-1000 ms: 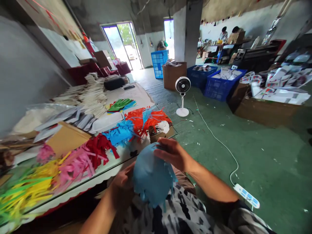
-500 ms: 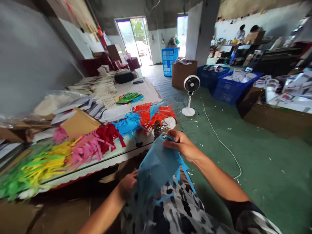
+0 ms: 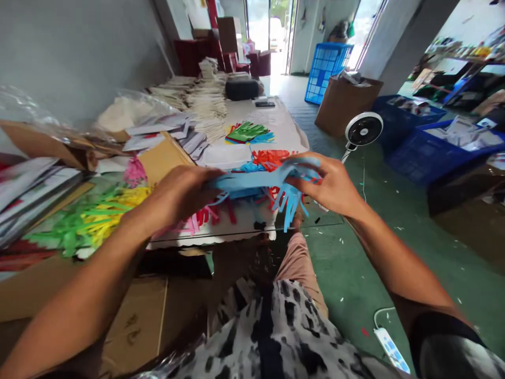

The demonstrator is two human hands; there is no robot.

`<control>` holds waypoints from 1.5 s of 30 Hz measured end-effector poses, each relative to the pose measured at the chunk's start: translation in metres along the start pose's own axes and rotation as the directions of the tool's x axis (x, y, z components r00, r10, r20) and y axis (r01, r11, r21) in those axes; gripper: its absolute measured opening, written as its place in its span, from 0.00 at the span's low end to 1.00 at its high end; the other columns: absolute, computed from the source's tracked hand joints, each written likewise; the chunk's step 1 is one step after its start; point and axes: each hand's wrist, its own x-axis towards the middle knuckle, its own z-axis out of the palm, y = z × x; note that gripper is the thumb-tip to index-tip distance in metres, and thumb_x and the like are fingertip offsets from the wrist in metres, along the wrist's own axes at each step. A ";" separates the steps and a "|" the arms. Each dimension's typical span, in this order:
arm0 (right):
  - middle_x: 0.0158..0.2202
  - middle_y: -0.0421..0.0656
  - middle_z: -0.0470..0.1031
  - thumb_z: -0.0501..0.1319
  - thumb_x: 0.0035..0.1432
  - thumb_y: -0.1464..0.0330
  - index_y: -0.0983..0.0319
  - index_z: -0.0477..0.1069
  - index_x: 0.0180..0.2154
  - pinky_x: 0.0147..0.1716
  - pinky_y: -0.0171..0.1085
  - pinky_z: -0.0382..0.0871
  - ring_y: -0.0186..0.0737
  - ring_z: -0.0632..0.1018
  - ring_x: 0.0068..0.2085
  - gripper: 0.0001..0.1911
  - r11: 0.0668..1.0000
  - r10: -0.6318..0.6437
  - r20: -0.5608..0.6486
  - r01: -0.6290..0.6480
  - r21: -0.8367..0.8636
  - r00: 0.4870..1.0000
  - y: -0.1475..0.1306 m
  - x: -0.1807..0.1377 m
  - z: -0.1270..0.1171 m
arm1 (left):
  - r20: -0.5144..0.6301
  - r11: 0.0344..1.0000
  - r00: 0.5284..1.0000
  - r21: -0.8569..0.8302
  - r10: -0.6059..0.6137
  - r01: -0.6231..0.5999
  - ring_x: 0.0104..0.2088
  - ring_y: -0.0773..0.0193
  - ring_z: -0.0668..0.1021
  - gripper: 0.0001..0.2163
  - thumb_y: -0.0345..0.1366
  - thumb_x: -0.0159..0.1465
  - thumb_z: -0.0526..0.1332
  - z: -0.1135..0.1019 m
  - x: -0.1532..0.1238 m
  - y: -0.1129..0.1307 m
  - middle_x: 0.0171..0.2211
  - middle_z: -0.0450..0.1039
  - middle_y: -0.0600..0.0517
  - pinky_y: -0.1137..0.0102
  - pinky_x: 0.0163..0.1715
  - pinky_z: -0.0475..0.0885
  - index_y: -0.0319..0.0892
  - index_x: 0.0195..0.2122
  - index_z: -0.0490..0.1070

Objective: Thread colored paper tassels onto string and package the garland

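Both my hands hold a light blue sheet of fringed paper (image 3: 256, 181) stretched flat between them, above the table's near edge. My left hand (image 3: 181, 195) is closed on its left end. My right hand (image 3: 329, 184) pinches its right end, where cut strips hang down. Under the sheet on the table (image 3: 236, 234) lie piles of cut paper fringe: green and yellow (image 3: 90, 218), pink (image 3: 134, 171), red-orange (image 3: 272, 158), and a green and blue pile (image 3: 246, 131) farther back.
Stacks of cream paper (image 3: 205, 100), envelopes and cardboard (image 3: 161, 158) cover the table's far part. A white standing fan (image 3: 361, 131), blue crates (image 3: 327, 63), a cardboard box (image 3: 345, 105) stand on the green floor right. A power strip (image 3: 389, 350) lies by my right leg.
My hands rose from my lap and spread apart, pulling the blue sheet out flat over the table edge. The view has swung left toward the table.
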 end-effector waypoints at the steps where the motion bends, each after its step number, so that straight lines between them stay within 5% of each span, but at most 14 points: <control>1: 0.49 0.41 0.80 0.63 0.67 0.60 0.55 0.78 0.50 0.58 0.49 0.70 0.45 0.79 0.53 0.12 0.996 -0.032 0.038 0.036 -0.085 0.999 -0.006 -0.001 -0.001 | -0.105 0.994 0.994 0.106 0.017 -0.006 0.37 0.63 0.80 0.23 0.48 0.72 0.50 -0.004 -0.005 0.001 0.36 0.78 0.55 0.55 0.46 0.75 0.40 0.50 0.81; 4: 0.48 0.40 0.82 0.56 0.71 0.61 0.52 0.79 0.47 0.66 0.55 0.61 0.47 0.78 0.58 0.12 0.949 -0.122 0.183 0.169 -0.268 0.976 -0.003 -0.017 0.014 | -0.256 0.976 0.964 0.216 0.066 -0.010 0.44 0.52 0.82 0.17 0.39 0.71 0.56 0.011 -0.027 0.003 0.44 0.81 0.48 0.49 0.49 0.76 0.44 0.55 0.80; 8: 0.46 0.40 0.84 0.55 0.71 0.68 0.53 0.77 0.48 0.71 0.59 0.49 0.47 0.77 0.59 0.13 0.888 -0.267 0.255 0.340 -0.309 0.929 0.039 -0.051 0.060 | -0.128 0.978 0.990 0.205 0.060 -0.033 0.64 0.37 0.72 0.30 0.35 0.63 0.67 0.070 -0.051 0.015 0.63 0.73 0.38 0.38 0.67 0.60 0.42 0.67 0.68; 13: 0.48 0.41 0.84 0.53 0.69 0.71 0.56 0.77 0.49 0.70 0.58 0.51 0.45 0.77 0.59 0.15 0.894 -0.254 0.214 0.314 -0.320 0.943 0.084 -0.083 0.100 | -0.195 0.993 0.980 0.120 0.034 -0.010 0.73 0.35 0.60 0.39 0.41 0.64 0.71 0.146 -0.063 0.046 0.72 0.60 0.35 0.35 0.72 0.42 0.48 0.74 0.57; 17: 0.51 0.40 0.84 0.55 0.70 0.71 0.55 0.77 0.49 0.70 0.57 0.51 0.44 0.76 0.60 0.14 0.897 -0.211 0.244 0.287 -0.337 0.947 0.093 -0.091 0.101 | -0.381 0.990 0.920 0.134 0.091 -0.042 0.74 0.37 0.60 0.31 0.38 0.66 0.68 0.178 -0.062 0.054 0.67 0.67 0.35 0.35 0.73 0.42 0.46 0.70 0.64; 21: 0.52 0.40 0.84 0.56 0.71 0.70 0.54 0.77 0.50 0.71 0.59 0.49 0.45 0.76 0.60 0.13 0.893 -0.198 0.288 0.293 -0.341 0.937 0.095 -0.095 0.093 | -0.263 0.952 0.916 0.128 0.302 -0.277 0.71 0.49 0.67 0.20 0.26 0.70 0.60 0.181 -0.051 0.044 0.62 0.76 0.47 0.38 0.74 0.30 0.49 0.60 0.72; 24: 0.50 0.40 0.84 0.56 0.68 0.73 0.53 0.76 0.53 0.71 0.59 0.47 0.45 0.76 0.59 0.17 0.895 -0.137 0.321 0.256 -0.365 0.937 0.092 -0.100 0.084 | -0.166 0.929 0.918 -0.030 0.360 -0.370 0.62 0.55 0.77 0.16 0.23 0.71 0.55 0.181 -0.044 0.033 0.52 0.83 0.48 0.41 0.76 0.39 0.44 0.54 0.76; 27: 0.50 0.41 0.84 0.59 0.60 0.77 0.52 0.70 0.63 0.72 0.62 0.44 0.47 0.76 0.59 0.31 0.878 -0.041 0.362 0.207 -0.431 0.931 0.082 -0.106 0.078 | -0.166 0.922 0.938 -0.197 0.304 -0.334 0.55 0.57 0.82 0.15 0.25 0.71 0.55 0.186 -0.043 0.028 0.49 0.84 0.47 0.46 0.73 0.59 0.43 0.52 0.78; 29: 0.51 0.42 0.83 0.61 0.57 0.75 0.53 0.69 0.65 0.72 0.64 0.42 0.51 0.75 0.60 0.34 0.862 0.017 0.380 0.179 -0.474 0.925 0.075 -0.109 0.076 | -0.175 0.912 0.952 -0.289 0.250 -0.292 0.54 0.60 0.82 0.16 0.24 0.70 0.55 0.189 -0.043 0.028 0.49 0.84 0.48 0.50 0.71 0.64 0.45 0.51 0.78; 36: 0.45 0.42 0.83 0.61 0.66 0.67 0.54 0.80 0.50 0.70 0.66 0.43 0.54 0.74 0.58 0.13 0.851 0.137 0.337 0.064 -0.522 0.932 0.053 -0.104 0.076 | -0.110 0.939 0.986 -0.309 0.124 -0.153 0.53 0.54 0.80 0.08 0.30 0.65 0.63 0.176 -0.038 0.041 0.44 0.83 0.50 0.40 0.74 0.45 0.46 0.44 0.79; 40: 0.42 0.41 0.83 0.63 0.66 0.67 0.53 0.81 0.44 0.70 0.64 0.43 0.52 0.75 0.57 0.08 0.876 0.200 0.341 -0.012 -0.482 0.919 0.047 -0.099 0.072 | -0.045 0.940 0.996 -0.328 0.082 -0.092 0.49 0.56 0.80 0.06 0.34 0.70 0.62 0.171 -0.034 0.042 0.40 0.83 0.52 0.46 0.71 0.54 0.47 0.37 0.79; 45: 0.38 0.41 0.84 0.63 0.68 0.65 0.55 0.79 0.38 0.68 0.63 0.46 0.50 0.77 0.53 0.06 0.871 0.298 0.295 -0.132 -0.473 0.908 0.050 -0.094 0.073 | -0.004 0.945 1.000 -0.327 -0.024 0.022 0.44 0.57 0.80 0.07 0.34 0.72 0.59 0.175 -0.028 0.044 0.39 0.84 0.52 0.51 0.64 0.61 0.45 0.41 0.78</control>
